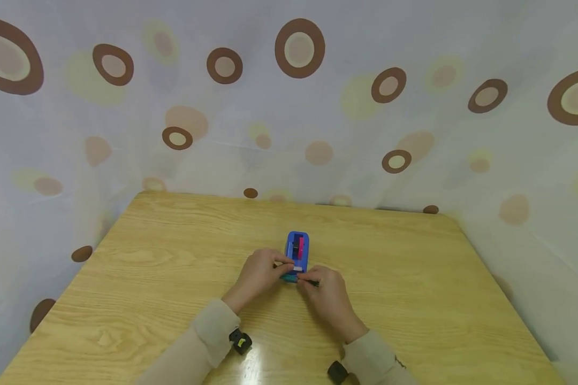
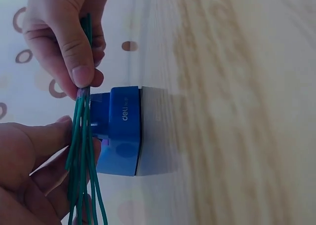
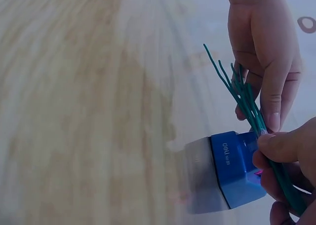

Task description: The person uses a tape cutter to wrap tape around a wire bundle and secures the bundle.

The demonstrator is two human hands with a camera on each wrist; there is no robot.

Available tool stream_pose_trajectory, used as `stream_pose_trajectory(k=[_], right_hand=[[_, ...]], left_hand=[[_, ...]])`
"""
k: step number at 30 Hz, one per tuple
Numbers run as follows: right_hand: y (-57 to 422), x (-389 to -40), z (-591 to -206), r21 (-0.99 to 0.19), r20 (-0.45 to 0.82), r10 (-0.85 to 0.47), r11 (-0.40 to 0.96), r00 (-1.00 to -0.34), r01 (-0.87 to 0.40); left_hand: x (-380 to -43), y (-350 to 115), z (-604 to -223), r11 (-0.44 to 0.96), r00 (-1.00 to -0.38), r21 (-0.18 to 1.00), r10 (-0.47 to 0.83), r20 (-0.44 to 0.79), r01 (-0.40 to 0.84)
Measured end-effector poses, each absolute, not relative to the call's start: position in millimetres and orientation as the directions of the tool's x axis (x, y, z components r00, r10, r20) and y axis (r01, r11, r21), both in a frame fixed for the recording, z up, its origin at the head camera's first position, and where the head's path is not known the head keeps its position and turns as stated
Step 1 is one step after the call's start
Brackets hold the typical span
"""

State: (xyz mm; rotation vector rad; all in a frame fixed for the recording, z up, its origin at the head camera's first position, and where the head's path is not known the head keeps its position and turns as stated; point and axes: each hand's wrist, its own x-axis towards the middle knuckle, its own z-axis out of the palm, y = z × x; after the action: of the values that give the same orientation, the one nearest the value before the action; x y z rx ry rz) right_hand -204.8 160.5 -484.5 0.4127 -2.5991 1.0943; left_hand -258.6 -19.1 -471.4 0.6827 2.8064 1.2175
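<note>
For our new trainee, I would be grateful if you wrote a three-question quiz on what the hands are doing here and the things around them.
1. Multiple choice: What does the right hand pinch?
A) A pink pen
B) A bundle of green strands
C) A sheet of paper

2. True or false: The green strands lie loose on the table, untouched by either hand.

3. Fill in the blank: The lettering on the side of the blue tape dispenser begins with the word "____".

Key:
1. B.
2. False; the right hand holds them above the wooden table.
3. deli.
</note>
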Motion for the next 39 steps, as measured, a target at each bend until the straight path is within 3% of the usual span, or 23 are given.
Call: stream_pose_trajectory(k=[19, 25, 39], right_hand=[[165, -201, -459, -0.558, 0.474, -0.183, 0.694, -0.861, -0.454], [166, -201, -454, -0.501, 0.537, -0.198, 0.708, -0.820, -0.499], [165, -198, -430, -0.499, 0.559, -0.192, 0.700, -0.807, -0.512]], left_hand=[[-241, -21, -444, 0.626, -0.869, 0.628, 0.462, 0.177, 0.461], [-234, -19, -434, 0.649, -0.849, 0.561, 0.478, 0.224, 0.514], [-227, -19, -419, 0.693, -0.770, 0.357, 0.478, 0.424, 0.627]])
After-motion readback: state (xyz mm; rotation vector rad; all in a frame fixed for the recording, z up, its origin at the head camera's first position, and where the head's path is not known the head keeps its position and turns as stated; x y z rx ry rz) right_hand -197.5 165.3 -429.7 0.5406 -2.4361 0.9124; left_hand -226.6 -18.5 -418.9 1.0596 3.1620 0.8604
